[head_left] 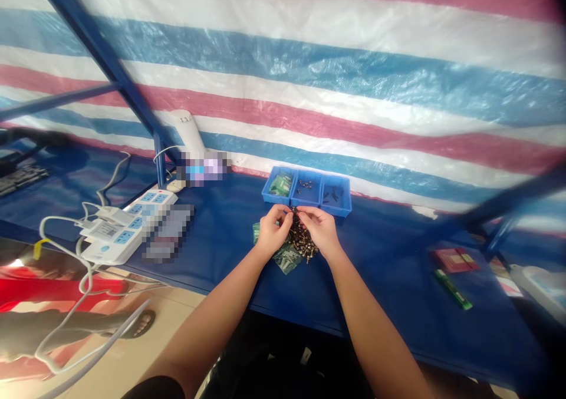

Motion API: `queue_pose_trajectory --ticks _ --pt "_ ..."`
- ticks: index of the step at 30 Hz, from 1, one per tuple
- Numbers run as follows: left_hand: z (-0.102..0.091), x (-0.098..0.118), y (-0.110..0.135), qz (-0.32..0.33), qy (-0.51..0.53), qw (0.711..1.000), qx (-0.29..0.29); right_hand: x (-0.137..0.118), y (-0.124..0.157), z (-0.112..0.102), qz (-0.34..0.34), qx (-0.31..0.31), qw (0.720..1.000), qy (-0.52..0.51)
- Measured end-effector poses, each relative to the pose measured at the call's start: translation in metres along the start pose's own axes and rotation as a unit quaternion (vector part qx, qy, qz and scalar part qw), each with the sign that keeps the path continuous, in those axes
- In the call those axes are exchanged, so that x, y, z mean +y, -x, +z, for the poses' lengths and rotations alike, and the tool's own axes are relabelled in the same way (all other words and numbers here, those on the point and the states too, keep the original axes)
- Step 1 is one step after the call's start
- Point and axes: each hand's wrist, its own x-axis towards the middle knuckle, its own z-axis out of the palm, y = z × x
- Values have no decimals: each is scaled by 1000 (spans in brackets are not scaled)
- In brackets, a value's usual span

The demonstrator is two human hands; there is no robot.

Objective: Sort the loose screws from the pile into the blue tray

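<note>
Both of my hands meet over a heap of small dark metal parts (300,238) on the blue table cover (230,240). My left hand (274,229) has its fingers curled in a pinch at the top of the heap. My right hand (319,227) is pinched too, fingertips touching the left ones. Whatever they pinch is too small to name. Small green pieces (286,260) lie under and beside the heap. Just behind stand three joined blue bins (306,190) with green pieces, a few dark parts and dark screws.
White power strips (128,225) with plugs and cables lie at the left. A white device (188,129) stands by a blue frame post (160,157). A green marker (451,289) and a red booklet (454,260) rest at the right. Another person's sandalled foot (139,323) shows on the floor.
</note>
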Motion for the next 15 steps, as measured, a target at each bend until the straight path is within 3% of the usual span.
queue_pose_trajectory --ticks 15 --pt "-1 -4 1 -21 -7 999 -31 5 -1 0 -44 -12 998 38"
